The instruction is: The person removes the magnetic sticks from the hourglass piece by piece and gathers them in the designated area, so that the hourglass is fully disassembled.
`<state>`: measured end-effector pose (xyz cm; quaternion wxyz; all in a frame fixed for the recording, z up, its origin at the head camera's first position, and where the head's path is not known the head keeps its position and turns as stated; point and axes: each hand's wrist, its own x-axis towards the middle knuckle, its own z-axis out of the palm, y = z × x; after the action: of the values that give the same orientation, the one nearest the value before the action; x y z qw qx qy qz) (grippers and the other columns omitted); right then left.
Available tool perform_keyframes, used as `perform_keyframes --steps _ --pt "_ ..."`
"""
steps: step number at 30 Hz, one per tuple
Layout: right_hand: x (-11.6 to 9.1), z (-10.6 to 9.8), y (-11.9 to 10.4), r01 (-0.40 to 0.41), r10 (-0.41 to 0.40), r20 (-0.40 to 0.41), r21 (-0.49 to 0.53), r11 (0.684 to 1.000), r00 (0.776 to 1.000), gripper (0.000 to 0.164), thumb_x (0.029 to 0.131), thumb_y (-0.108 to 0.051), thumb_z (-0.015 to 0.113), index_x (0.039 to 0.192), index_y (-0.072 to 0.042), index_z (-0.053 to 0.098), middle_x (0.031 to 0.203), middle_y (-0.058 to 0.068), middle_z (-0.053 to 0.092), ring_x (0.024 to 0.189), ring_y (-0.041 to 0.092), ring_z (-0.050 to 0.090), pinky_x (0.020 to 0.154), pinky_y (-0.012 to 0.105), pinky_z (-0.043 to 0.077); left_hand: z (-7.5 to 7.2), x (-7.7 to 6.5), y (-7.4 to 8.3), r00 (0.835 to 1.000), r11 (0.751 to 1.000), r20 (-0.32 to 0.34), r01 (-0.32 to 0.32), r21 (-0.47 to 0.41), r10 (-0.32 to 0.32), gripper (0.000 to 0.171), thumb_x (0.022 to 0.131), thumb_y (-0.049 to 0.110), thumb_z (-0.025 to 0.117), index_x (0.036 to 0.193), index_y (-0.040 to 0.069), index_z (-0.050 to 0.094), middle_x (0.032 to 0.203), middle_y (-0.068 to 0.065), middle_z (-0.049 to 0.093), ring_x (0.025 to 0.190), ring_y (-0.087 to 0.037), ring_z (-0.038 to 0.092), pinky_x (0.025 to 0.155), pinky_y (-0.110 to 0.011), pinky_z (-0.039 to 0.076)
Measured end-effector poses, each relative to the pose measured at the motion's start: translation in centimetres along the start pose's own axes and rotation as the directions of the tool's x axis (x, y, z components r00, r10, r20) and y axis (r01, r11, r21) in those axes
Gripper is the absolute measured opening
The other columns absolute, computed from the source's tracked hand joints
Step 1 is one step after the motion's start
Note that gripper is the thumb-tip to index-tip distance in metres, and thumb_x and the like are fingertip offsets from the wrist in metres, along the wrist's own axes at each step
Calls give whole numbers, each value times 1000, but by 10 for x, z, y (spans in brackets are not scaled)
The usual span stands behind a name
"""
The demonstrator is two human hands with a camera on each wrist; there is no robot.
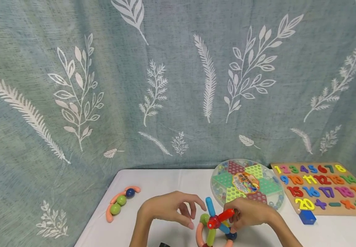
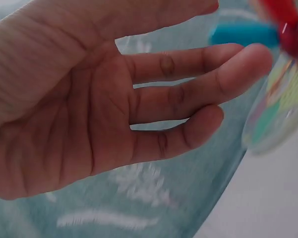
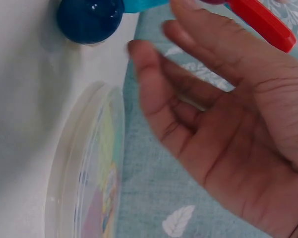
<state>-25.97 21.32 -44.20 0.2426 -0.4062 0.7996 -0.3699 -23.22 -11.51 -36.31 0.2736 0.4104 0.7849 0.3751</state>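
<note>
A construction of coloured rods and balls stands on the table between both hands. Its red ball [image 1: 214, 222] joins light-blue rods [image 1: 210, 206], a red rod [image 1: 226, 215] and a green rod [image 1: 211, 236]. Lower down are curved peach rods [image 1: 199, 234], a green ball [image 1: 204, 218] and a dark blue ball [image 1: 231, 236]. My left hand [image 1: 174, 207] hovers left of it, fingers apart and palm bare in the left wrist view. My right hand [image 1: 249, 214] is close on the right side, fingers loosely bent; its thumb overlaps a light-blue rod in the right wrist view.
Behind the right hand lies a round star-patterned game board [image 1: 221, 171]. A number board [image 1: 284, 202] and a blue cube [image 1: 307, 217] are at the right. Curved peach pieces with balls [image 1: 121, 200] lie far left. A black object [image 1: 164, 245] shows at the front. A patterned curtain [image 1: 178, 85] hangs behind.
</note>
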Motion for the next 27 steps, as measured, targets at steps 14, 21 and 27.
perform_keyframes --steps 14,21,27 --pt "22 22 97 -98 101 55 -51 994 993 27 75 -31 92 96 -38 76 82 -18 74 70 1 67 63 25 56 28 39 19 999 976 31 -17 215 10 30 91 -4 71 117 10 74 98 -2 76 79 7 61 79 -12 53" --pt "18 24 94 -107 104 70 40 993 992 24 73 -28 94 91 -32 79 77 -13 77 70 7 72 66 25 58 30 44 21 1000 978 19 12 210 -16 34 90 -7 69 121 7 75 111 -3 79 82 11 62 81 -11 53" --pt "17 23 94 -113 107 98 66 991 989 19 74 -27 94 89 -29 81 70 -11 77 63 10 74 62 27 60 32 43 22 1000 981 -5 22 194 -21 30 93 -7 69 119 5 76 109 -4 79 81 11 61 80 -11 53"
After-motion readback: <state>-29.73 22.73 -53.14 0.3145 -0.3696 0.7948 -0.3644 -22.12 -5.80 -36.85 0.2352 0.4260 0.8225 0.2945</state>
